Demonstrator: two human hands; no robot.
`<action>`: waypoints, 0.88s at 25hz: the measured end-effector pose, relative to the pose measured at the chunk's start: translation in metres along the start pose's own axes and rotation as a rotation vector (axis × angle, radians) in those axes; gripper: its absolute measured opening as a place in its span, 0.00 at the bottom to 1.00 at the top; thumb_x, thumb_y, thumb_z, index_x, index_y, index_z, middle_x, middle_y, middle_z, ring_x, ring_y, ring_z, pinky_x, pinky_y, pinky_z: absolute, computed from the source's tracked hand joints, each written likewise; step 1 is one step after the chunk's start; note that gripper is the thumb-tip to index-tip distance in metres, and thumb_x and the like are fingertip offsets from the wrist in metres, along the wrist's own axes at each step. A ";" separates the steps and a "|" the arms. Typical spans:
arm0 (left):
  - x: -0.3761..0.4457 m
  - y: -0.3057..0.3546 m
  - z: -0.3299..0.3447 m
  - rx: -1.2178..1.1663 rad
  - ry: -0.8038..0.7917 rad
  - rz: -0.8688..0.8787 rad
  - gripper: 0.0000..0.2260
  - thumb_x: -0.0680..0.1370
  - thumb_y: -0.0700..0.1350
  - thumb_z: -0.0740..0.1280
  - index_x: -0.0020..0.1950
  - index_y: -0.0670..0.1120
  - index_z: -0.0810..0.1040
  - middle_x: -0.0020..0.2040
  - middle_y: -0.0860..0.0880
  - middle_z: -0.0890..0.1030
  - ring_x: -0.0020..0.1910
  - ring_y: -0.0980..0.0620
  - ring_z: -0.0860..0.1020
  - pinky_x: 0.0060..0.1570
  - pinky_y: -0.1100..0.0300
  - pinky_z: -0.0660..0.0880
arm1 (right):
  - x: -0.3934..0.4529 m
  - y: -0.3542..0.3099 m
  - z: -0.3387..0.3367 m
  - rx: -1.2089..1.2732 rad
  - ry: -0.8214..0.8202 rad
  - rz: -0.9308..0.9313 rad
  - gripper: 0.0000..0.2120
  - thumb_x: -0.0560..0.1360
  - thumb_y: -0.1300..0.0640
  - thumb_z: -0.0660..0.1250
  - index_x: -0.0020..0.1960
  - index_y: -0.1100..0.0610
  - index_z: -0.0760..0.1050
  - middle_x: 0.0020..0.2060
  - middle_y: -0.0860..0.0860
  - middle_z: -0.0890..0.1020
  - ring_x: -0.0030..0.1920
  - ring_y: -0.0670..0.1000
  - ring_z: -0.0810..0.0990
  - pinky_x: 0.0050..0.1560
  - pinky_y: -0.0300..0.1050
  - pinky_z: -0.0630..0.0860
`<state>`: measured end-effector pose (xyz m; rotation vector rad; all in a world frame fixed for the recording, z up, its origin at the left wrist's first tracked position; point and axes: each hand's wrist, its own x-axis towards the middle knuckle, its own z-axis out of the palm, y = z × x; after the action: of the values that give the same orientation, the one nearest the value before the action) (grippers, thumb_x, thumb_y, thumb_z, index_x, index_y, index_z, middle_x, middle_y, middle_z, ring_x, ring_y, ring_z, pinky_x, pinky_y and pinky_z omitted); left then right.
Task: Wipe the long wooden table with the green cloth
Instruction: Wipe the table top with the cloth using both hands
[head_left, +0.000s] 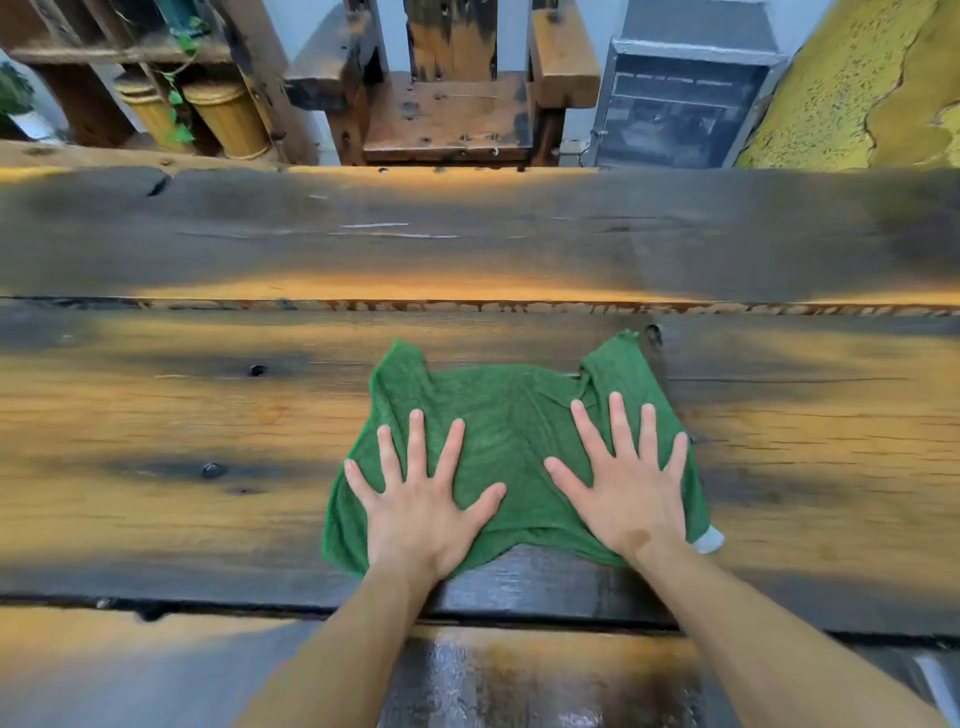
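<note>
Flat, both hands press the green cloth (511, 415) onto the wooden table (156, 415).

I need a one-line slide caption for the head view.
Both hands, left and right, press flat on the green cloth spread on the long wooden table.

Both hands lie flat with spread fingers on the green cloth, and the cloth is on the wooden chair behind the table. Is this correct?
Not fully. The head view shows the left hand and right hand flat with spread fingers on the green cloth, but the cloth lies on the long wooden table, not on the wooden chair behind it.
</note>
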<state>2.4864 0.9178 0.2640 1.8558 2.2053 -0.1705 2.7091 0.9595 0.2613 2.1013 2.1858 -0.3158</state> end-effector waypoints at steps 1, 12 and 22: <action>-0.021 -0.002 0.005 -0.007 0.006 -0.009 0.40 0.69 0.79 0.35 0.78 0.66 0.30 0.80 0.51 0.28 0.79 0.39 0.32 0.72 0.26 0.37 | -0.023 0.002 0.003 0.004 0.004 0.004 0.37 0.72 0.23 0.34 0.77 0.34 0.30 0.79 0.48 0.32 0.79 0.59 0.32 0.74 0.69 0.36; -0.282 -0.036 0.075 0.038 -0.015 0.037 0.38 0.75 0.77 0.48 0.79 0.59 0.65 0.80 0.44 0.63 0.76 0.34 0.64 0.64 0.24 0.55 | -0.299 0.014 0.061 0.032 0.028 0.045 0.37 0.73 0.23 0.34 0.79 0.35 0.37 0.81 0.48 0.39 0.80 0.59 0.37 0.75 0.69 0.36; -0.449 -0.026 0.114 -0.127 -0.067 -0.006 0.36 0.71 0.74 0.55 0.77 0.60 0.65 0.80 0.43 0.64 0.74 0.31 0.66 0.64 0.20 0.53 | -0.475 0.044 0.088 0.050 -0.068 0.150 0.36 0.76 0.25 0.46 0.79 0.39 0.58 0.80 0.52 0.59 0.78 0.63 0.58 0.71 0.72 0.55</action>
<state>2.5443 0.4575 0.2724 1.7507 2.1254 -0.0895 2.7688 0.4787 0.2712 2.2299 1.9901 -0.4264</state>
